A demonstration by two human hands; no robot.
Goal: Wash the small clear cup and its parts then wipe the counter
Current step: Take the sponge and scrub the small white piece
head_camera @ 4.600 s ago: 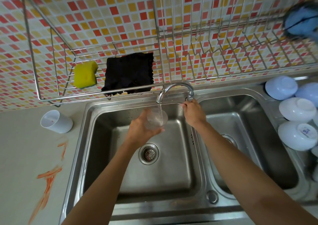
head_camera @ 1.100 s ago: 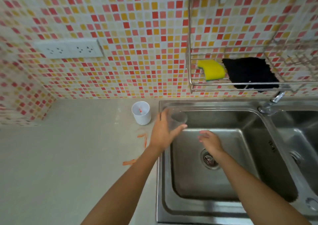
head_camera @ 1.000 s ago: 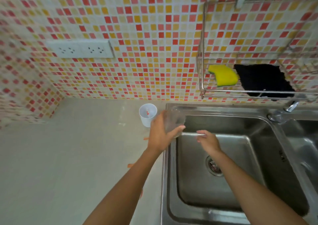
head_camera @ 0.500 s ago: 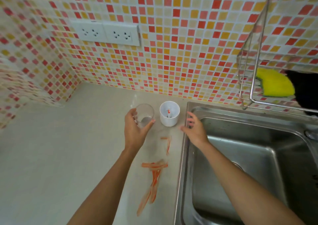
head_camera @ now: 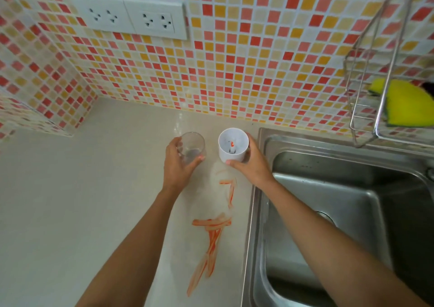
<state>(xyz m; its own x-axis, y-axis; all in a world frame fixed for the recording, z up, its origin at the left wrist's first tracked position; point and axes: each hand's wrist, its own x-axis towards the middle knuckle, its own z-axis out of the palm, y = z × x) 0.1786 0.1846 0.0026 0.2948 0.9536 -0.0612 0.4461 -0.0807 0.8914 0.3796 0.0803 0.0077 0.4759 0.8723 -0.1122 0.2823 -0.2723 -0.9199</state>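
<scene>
Two cups sit side by side on the counter (head_camera: pixel 70 212), close to the tiled wall, and I have a hand on each. My left hand (head_camera: pixel 178 168) wraps the small clear cup (head_camera: pixel 192 146), fingers closed round its wall; it looks to be resting on the counter or just above it, I cannot tell which. My right hand (head_camera: pixel 250 166) curls round the white cup (head_camera: pixel 233 144), which holds a small red-tipped part inside.

The risk I see is slippage: the clear cup is probably wet and smooth, and a loose grip could tip it against the white one, since they stand just apart. Lifting the white cup carelessly could spill that inner part onto the counter. My forearms also hang over the orange smears (head_camera: pixel 213 231), so a low pass could drag the mess wider.

For room, the counter is open to the left. To the right, the sink (head_camera: pixel 265 189) rim runs just beside my right wrist, a raised edge to clear. The wire rack (head_camera: pixel 361 109) with the yellow sponge (head_camera: pixel 408 104) hangs above the sink.
</scene>
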